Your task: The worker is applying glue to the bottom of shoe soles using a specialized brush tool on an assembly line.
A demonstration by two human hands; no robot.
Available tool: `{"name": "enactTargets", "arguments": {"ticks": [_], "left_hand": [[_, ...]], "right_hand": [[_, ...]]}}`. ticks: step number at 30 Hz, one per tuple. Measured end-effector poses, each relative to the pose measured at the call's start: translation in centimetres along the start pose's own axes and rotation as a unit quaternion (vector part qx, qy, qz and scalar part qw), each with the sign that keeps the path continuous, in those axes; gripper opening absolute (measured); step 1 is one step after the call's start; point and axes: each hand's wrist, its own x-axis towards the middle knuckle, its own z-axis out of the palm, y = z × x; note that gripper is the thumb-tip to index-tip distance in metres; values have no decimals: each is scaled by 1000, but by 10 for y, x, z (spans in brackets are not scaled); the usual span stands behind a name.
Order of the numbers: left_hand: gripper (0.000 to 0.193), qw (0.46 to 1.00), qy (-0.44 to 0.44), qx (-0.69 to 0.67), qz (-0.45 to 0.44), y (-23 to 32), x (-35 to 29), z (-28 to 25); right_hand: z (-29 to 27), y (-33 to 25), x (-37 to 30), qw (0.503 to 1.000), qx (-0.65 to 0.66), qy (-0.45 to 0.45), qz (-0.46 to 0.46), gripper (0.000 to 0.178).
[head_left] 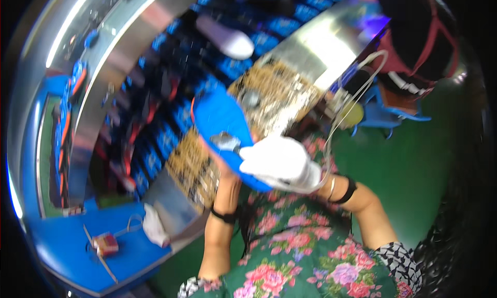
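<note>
A blue insole-shaped piece point(220, 114) with an orange-red edge at its far left is held up in front of me, tilted. My left hand point(223, 166), bare, grips it from underneath along its near left side; most of its fingers are hidden behind the piece. My right hand point(282, 163) wears a white glove and is closed over the near right part of the piece. Right at its fingertips, a shiny grey-silver patch point(225, 141) shows on the blue surface. What the gloved fingers pinch is too blurred to name.
A brown, glossy, worn surface point(274, 91) lies beyond my hands, with a grey round thing point(250, 98) on it. Dark-and-blue rows of goods point(155, 117) stretch left. A pale insole-shaped piece point(228, 37) lies farther off. A blue table point(62, 241), white cable point(357, 98) and blue stool point(380, 114) flank me.
</note>
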Motion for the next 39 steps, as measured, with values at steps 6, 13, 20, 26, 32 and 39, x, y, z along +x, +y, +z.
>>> {"name": "enactTargets", "arguments": {"ticks": [6, 13, 20, 26, 32, 39], "left_hand": [[118, 992, 92, 60, 65, -7, 4, 7], [118, 994, 83, 45, 57, -13, -6, 13], [115, 988, 111, 70, 80, -6, -3, 9], [107, 985, 107, 59, 124, 4, 4, 5], [102, 980, 122, 45, 153, 7, 5, -3], [100, 977, 130, 160, 60, 22, 5, 2]], "right_hand": [[-3, 11, -2, 956, 231, 41, 173, 25], [5, -10, -19, 988, 121, 3, 91, 29], [9, -18, -24, 993, 68, 13, 95, 18], [0, -6, -23, 987, 98, 26, 121, 21], [4, -12, -34, 960, 216, -6, 179, 23], [13, -11, -47, 994, 82, -6, 67, 30]]}}
